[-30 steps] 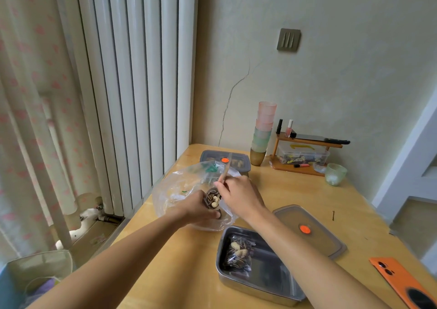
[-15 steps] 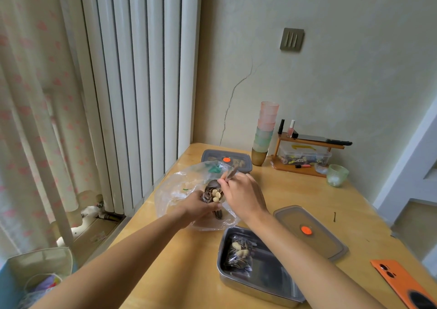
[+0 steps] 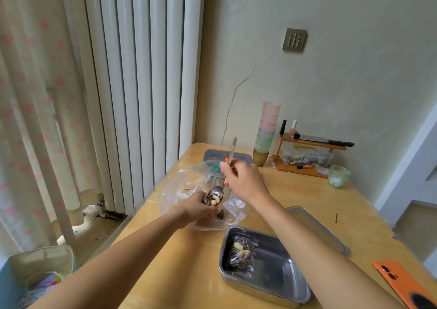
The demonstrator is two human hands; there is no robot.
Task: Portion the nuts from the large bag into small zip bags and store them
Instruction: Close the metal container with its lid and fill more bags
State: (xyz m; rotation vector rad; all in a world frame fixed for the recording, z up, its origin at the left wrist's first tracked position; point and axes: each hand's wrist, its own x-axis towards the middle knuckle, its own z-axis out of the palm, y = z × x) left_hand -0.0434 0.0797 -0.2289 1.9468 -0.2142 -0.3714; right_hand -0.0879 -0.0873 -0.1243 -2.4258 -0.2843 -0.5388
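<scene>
Since half a second ago the spoon [image 3: 216, 190] has swung up steep. Its handle now points toward the wall and its bowl dips at the mouth of the small zip bag [image 3: 209, 203], while the right hand [image 3: 244, 182] has risen and drawn a little farther from the steel tray [image 3: 267, 293]. That hand's fingers are curled and pinch the handle low down, near the bowl. The left hand [image 3: 195, 210] sits just beyond the tray's far left corner, its fingers wrapped round the small bag and holding it mouth-up; how they close underneath I cannot tell. Pale nuts [image 3: 214, 200] and dark seeds are heaped right at the bag's mouth, under the spoon's bowl. The large bag [image 3: 179, 190] lies spread on the table [image 3: 295, 197] beyond the tray, beneath both hands. One filled zip bag [image 3: 241, 256] already rests in the tray's left end, and the lid [image 3: 318, 228] lies just to the tray's right.

The step in hand looks like tipping a spoonful in, and the small bag seems close to full. Spillage is the likeliest slip: with the load so high, a push from the bowl could roll nuts over the soft rim. Most would probably land in the large bag below, though some could skip onto the table. A looser left grip would let the mouth fold shut or the bag sag sideways. Overfilling carries its own cost, since nuts caught in the zip track would likely keep it from sealing.
</scene>
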